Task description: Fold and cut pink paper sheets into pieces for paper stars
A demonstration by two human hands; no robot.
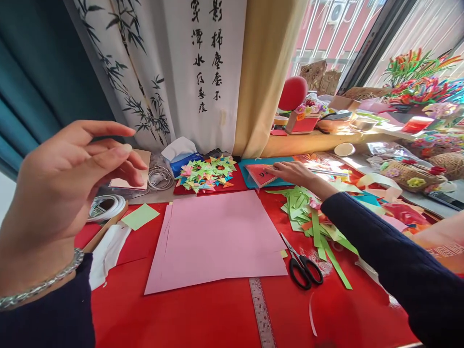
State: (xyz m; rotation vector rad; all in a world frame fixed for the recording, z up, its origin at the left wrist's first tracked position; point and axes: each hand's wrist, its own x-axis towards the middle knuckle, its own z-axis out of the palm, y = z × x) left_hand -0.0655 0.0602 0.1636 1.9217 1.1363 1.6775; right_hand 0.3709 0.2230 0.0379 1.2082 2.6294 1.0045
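Observation:
My left hand is raised at the left, its fingers bent and apart with nothing between them. My right hand reaches to the back of the table, its fingertips on a plastic-wrapped packet of red paper. That packet lies over a blue folder; the undersides of the fingers are hidden. Between my hands a large pink paper sheet lies flat, with cut lines near its left edge. Black-handled scissors rest partly open at its right corner. A clear ruler sticks out from under the sheet's front edge.
Green paper strips are heaped on the right. Folded paper star wreaths sit behind the pink sheet. A light green square, a white tape roll and a cable coil are at the left. Craft flowers crowd the windowsill.

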